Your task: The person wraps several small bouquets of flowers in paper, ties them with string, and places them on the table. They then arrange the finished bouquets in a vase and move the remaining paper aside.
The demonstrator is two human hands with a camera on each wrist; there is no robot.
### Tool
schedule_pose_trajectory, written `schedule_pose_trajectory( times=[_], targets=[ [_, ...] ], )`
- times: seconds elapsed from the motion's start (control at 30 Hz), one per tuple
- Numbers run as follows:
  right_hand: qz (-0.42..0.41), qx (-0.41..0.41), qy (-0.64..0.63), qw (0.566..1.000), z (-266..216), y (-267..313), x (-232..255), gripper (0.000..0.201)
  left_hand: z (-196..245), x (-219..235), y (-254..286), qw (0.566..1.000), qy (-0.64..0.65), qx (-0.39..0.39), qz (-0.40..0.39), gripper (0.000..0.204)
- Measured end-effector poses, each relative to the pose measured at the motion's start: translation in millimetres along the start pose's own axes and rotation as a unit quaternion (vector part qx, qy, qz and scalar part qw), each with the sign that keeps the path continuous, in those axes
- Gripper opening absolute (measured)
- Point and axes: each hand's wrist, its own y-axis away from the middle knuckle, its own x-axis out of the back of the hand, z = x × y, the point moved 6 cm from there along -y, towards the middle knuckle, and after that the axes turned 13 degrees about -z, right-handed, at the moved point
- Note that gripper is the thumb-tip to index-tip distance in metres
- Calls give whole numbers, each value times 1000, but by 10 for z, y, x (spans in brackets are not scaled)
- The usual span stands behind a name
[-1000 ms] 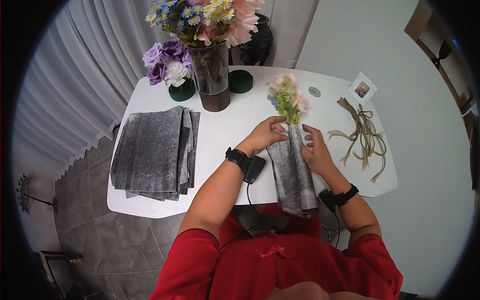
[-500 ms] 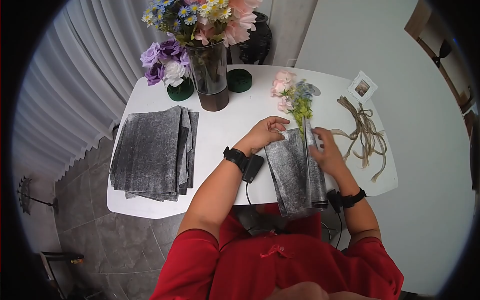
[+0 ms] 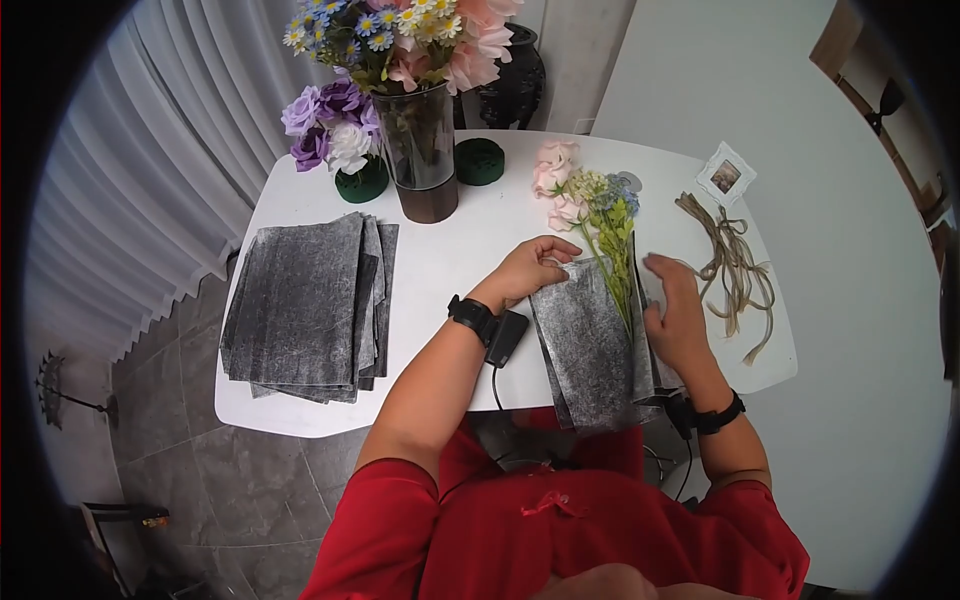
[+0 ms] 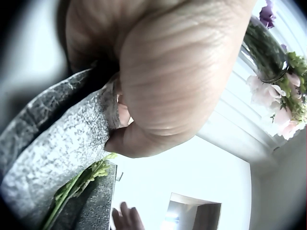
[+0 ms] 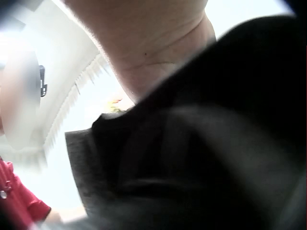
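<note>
A speckled grey wrapping sheet (image 3: 590, 350) lies at the table's front edge, folded round a small bunch of artificial flowers (image 3: 610, 205) with pink roses, blue blossoms and green stems. My left hand (image 3: 530, 270) pinches the sheet's upper left corner between thumb and fingers; the left wrist view shows the sheet's edge (image 4: 98, 108) in that pinch. Beside the sheet's right side, my right hand (image 3: 680, 310) has its fingers loosely extended, thumb apart from forefinger. In the right wrist view the dark sheet (image 5: 81, 163) fills much of the picture, and the fingertips are hidden.
A stack of grey sheets (image 3: 295, 300) lies at the left. Behind it stand a tall flower vase (image 3: 418, 150), purple and white roses (image 3: 335, 120) in green foam, and another green foam block (image 3: 480, 162). Brown ribbons (image 3: 735, 270) and a white photo frame (image 3: 725, 176) lie at the right.
The sheet's right side has spread away from the stems, and my right hand has moved right. The flowers have swung, with the pink roses now at the left. My left hand still pinches the corner.
</note>
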Motion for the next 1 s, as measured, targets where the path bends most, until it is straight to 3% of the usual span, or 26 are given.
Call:
schedule_pose_trajectory(
  times=[0.03,0.07,0.13,0.17,0.2,0.27,0.4,0.63,0.73,0.77,0.8,0.83,0.97,1.0],
  targets=[
    [14,39,-53,998,-156,-13,38,36,-5,11,-4,1000,3,-9,-3,43],
    [14,37,-54,998,-231,14,9,36,-7,6,-9,1000,6,-17,-7,43],
    [-167,97,-154,969,-440,83,-239,19,-24,0,-10,1000,5,-18,-7,43],
    [-240,40,-151,958,-448,91,-294,14,-8,12,2,1000,4,-21,-4,43],
    [-240,42,-150,958,-422,81,-281,14,4,20,6,1000,4,-22,-2,43],
    [-309,-149,-46,938,-32,146,-287,25,3,8,-2,1000,-5,-10,-3,43],
    [-294,-240,10,925,398,221,-334,40,4,-13,-7,1000,3,-21,1,41],
    [-303,-244,-29,921,717,186,-603,42,54,-6,22,1000,-5,-18,11,40],
    [-330,-230,-9,915,911,196,-630,33,46,15,12,999,-13,-25,37,38],
    [-321,-296,-229,870,1017,244,-664,27,46,50,11,997,-15,-36,61,36],
    [-295,-345,-437,777,1058,291,-729,21,27,63,5,997,-16,-35,61,36],
    [-290,-356,-502,733,1087,327,-723,15,21,98,9,996,-34,-37,80,35],
    [-280,-376,-555,687,1153,381,-743,20,32,121,9,992,-57,-46,103,31],
    [-270,-369,-619,639,1098,343,-701,21,36,121,16,992,-56,-45,103,31]
  ],
)
